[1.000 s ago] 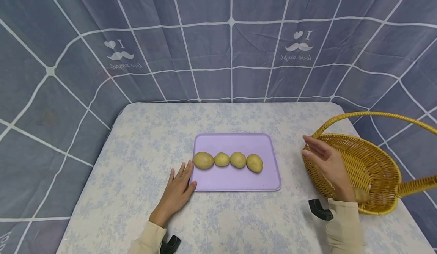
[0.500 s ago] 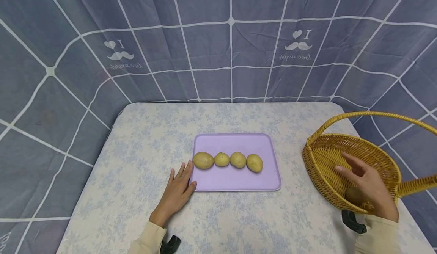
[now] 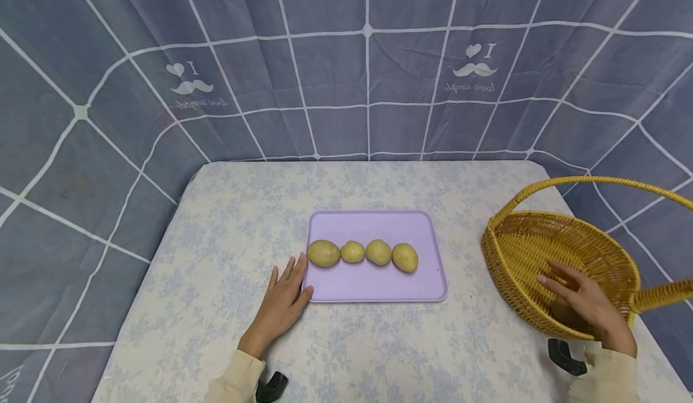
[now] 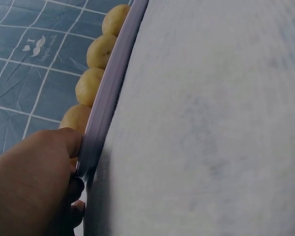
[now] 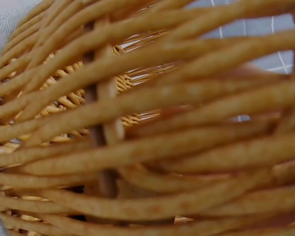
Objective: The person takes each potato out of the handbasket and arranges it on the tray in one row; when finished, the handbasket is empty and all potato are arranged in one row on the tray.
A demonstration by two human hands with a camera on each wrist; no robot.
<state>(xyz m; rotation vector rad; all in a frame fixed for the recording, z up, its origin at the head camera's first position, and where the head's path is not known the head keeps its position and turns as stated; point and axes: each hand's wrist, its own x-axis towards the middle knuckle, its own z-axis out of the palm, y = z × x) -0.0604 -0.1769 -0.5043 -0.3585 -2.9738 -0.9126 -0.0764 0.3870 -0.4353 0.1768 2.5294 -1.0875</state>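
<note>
In the head view my right hand (image 3: 590, 304) reaches into the yellow wicker basket (image 3: 495, 258), its thumb and fingers extended and a small gap between them. A potato (image 3: 563, 311) lies in the basket beneath this hand, partly covered by it; no grip on it shows. Woven strands block most of the right wrist view. At the left edge of the lilac tray (image 3: 373, 286) rests my left hand (image 3: 278, 307), fingers straight, its thumb against the rim in the left wrist view. Several potatoes (image 3: 378, 252) lie in a row across the tray, the leftmost (image 3: 323, 253) beside my left fingertips.
The basket's tall arched handle (image 3: 595, 180) rises above its opening. A pale floral cloth (image 3: 379, 355) covers the table. Blue-grey checked curtains (image 3: 335, 72) surround its back and sides. A black device (image 3: 565, 356) sits at my right wrist.
My right hand has moved right and down, from the basket's left rim to inside over the potato, shifting only slightly in the last half second. My left hand and the tray stay put.
</note>
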